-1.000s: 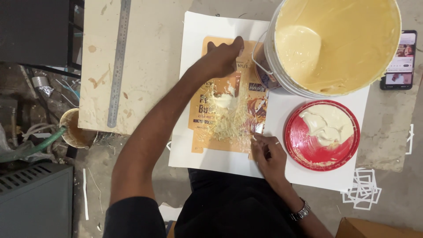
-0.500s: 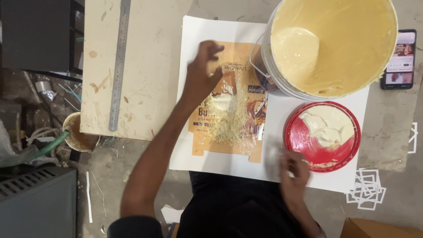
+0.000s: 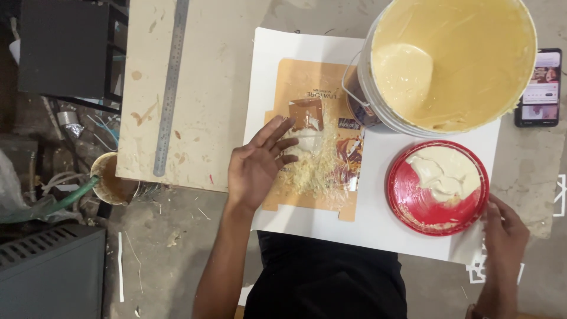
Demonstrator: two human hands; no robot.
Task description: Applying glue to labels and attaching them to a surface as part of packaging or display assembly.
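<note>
My left hand (image 3: 258, 162) lies flat with fingers spread on a flattened orange cardboard box (image 3: 313, 136), its fingertips in a smear of cream glue (image 3: 313, 165) across the box. The box rests on a white sheet (image 3: 378, 227). My right hand (image 3: 502, 236) sits at the sheet's lower right corner, fingers curled at the sheet's edge just below a red lid (image 3: 438, 188) holding a blob of cream paste. A large bucket (image 3: 452, 62) of the same cream paste stands at the upper right, overlapping the box's corner.
A steel ruler (image 3: 171, 82) lies on a pale board (image 3: 201, 88) to the left. A phone (image 3: 538, 87) lies right of the bucket. A small glue-stained cup (image 3: 112, 180) and a green hose (image 3: 53, 204) sit lower left, by dark equipment (image 3: 53, 277).
My left hand slid down from the box's top edge to its left side, spreading flat. My right hand moved right, from the box's lower edge to the sheet's lower right corner.
</note>
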